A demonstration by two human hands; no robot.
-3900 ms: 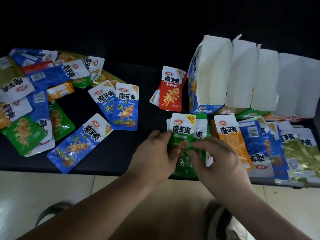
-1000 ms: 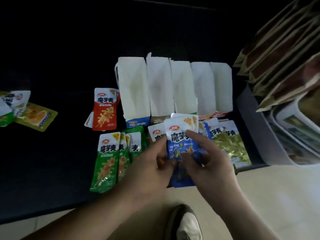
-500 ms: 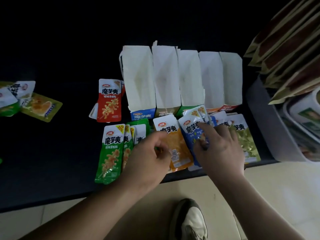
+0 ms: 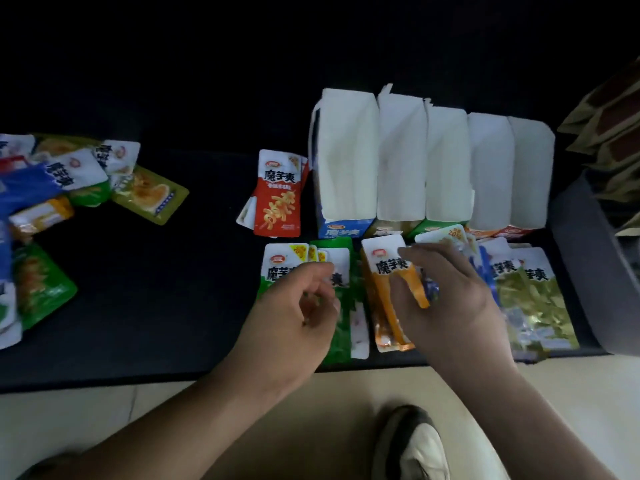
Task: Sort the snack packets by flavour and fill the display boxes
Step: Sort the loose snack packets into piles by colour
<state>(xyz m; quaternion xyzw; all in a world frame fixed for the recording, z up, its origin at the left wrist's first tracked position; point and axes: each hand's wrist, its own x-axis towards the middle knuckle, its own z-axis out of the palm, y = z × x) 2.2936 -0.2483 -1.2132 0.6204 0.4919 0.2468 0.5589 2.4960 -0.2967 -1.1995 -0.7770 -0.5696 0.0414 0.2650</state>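
Squaring the orange packet (image 4: 388, 271) onto its pile in the front row, just near of the display boxes (image 4: 349, 168). R hand (image 4: 453, 306) pinches its right edge, thumb and fingers closed on it. L hand (image 4: 294, 306) hangs loosely curled over the green pile (image 4: 341, 245), nothing seen in it.

To do it well, my read: lay it flat, logo end far, edges flush w/ the packets below. Keep it off the green pile on the left and the blue pile (image 4: 487, 275) on the right. The piles touch, so flavours could mix.

Edges: near ends of the piles sit at the near lip of the table (image 4: 156, 306), so a nudge may tip them off. Grey bin (image 4: 585, 271) walls the right.

Open room: bare top betw. red pile (image 4: 277, 199) & unsorted heap (image 4: 69, 188) at left.
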